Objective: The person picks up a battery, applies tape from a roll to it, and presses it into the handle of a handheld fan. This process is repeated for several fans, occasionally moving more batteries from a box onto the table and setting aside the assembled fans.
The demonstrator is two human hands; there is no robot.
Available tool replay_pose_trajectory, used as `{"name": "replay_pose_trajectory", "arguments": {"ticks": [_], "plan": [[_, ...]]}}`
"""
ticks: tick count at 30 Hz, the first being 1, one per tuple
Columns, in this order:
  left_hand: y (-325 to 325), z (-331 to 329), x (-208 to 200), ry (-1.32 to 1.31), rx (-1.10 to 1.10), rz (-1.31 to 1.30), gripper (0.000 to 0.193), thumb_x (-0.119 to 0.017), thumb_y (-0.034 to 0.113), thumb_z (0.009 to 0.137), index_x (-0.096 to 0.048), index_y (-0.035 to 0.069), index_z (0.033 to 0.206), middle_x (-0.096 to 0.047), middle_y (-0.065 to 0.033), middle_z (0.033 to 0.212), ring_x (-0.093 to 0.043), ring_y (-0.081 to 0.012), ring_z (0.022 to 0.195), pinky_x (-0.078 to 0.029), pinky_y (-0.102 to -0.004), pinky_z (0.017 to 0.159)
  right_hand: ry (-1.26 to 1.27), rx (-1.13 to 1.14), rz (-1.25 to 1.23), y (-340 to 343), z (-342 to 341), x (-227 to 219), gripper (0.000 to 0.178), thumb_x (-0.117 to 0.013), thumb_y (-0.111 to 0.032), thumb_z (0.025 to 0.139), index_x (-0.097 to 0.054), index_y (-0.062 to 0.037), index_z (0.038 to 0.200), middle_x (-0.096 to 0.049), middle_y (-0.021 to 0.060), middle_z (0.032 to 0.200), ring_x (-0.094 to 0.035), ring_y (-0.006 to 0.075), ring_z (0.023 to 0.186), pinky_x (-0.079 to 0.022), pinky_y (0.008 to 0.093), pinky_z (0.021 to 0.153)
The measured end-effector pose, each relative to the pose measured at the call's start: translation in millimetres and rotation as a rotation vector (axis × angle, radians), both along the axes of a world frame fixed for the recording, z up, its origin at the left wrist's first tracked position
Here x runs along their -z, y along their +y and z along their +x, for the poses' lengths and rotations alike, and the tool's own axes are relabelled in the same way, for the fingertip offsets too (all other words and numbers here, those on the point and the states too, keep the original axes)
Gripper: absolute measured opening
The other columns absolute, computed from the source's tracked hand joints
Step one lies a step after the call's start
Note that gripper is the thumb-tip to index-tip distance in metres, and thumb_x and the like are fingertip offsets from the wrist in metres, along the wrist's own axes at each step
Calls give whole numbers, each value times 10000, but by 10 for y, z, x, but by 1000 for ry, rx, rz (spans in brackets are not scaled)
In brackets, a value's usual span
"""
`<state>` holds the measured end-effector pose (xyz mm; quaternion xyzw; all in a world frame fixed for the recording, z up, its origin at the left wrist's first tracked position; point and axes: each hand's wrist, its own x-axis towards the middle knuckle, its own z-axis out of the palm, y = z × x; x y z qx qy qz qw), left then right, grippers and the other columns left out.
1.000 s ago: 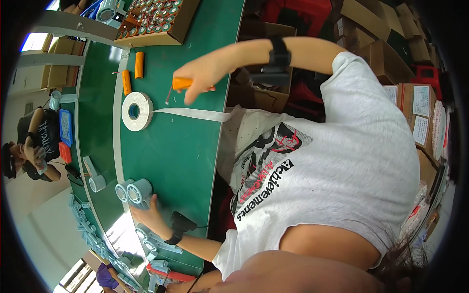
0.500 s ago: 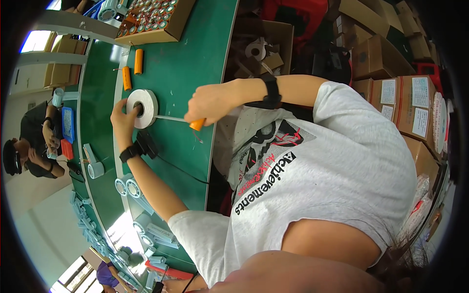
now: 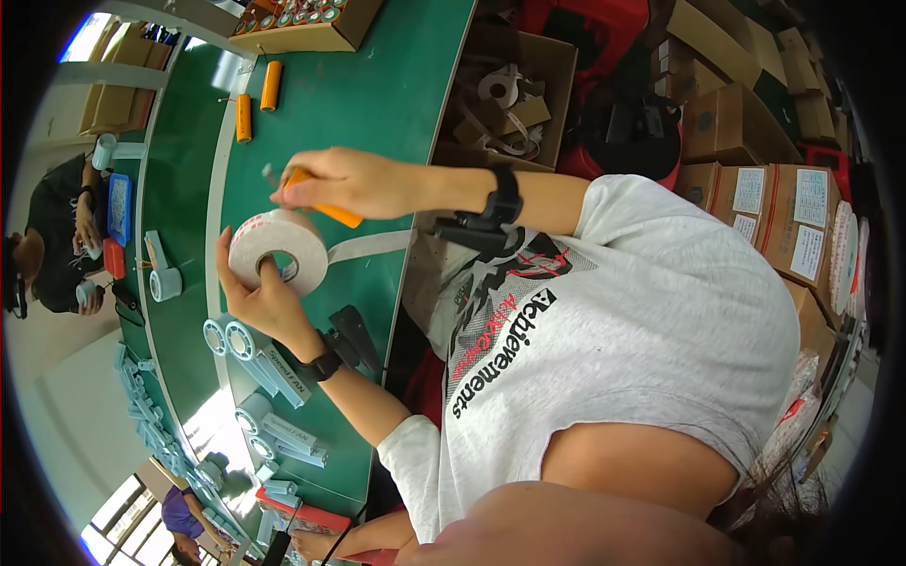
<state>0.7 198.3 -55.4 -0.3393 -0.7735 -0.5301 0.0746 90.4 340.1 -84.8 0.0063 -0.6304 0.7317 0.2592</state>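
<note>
My left hand (image 3: 272, 309) holds a white roll of tape (image 3: 309, 250), with a finger or thumb through its core. A pale strip (image 3: 368, 245) runs off the roll toward the table edge. Beside the roll, my right hand (image 3: 354, 181) grips an orange cylindrical battery pack (image 3: 335, 213), held tilted. A small blurred white-grey end sticks out beyond its fingertips. Two more orange battery packs, one longer (image 3: 271, 87) and one shorter (image 3: 243, 119), lie on the green table (image 3: 377, 90) ahead of my right hand.
A cardboard box of batteries (image 3: 354, 36) stands on the table. Several light-blue fan bodies (image 3: 283, 373) lie left of my left forearm. An open carton with tape scraps (image 3: 562, 71) sits below the table edge. A co-worker (image 3: 57, 226) handles parts across the table.
My right hand has carried the battery pack forward past the roll. The strip, earlier stretched between roll and battery pack, now trails toward the table edge. My left hand and the roll have come nearer.
</note>
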Motion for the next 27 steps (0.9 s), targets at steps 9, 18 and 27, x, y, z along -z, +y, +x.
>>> {"name": "replay_pose_trajectory", "arguments": {"ticks": [9,18,27], "plan": [[218,252,79,197,-102,-1,525,-466,-126,649,-549,81,1124,-490,-89,940,-521,-223,870,-432,-320,747,-87,92,-327,-126,-196,-21,288,-486,-228,896,-551,44,964,-606,108,914,-566,115,810,-449,224,729],[267,175,-45,206,78,-80,519,-464,-131,651,-551,79,1118,-495,-88,935,-529,-239,898,-436,-328,767,8,40,-277,50,-41,-81,242,-507,-182,882,-563,50,919,-603,109,885,-584,142,822,-475,248,723],[454,380,184,-151,-93,344,502,-453,-135,642,-557,53,1097,-516,-107,975,-535,-241,917,-437,-328,800,175,234,-665,-36,-135,-125,252,-468,-204,899,-521,36,953,-597,149,941,-598,237,917,-497,306,784]]}}
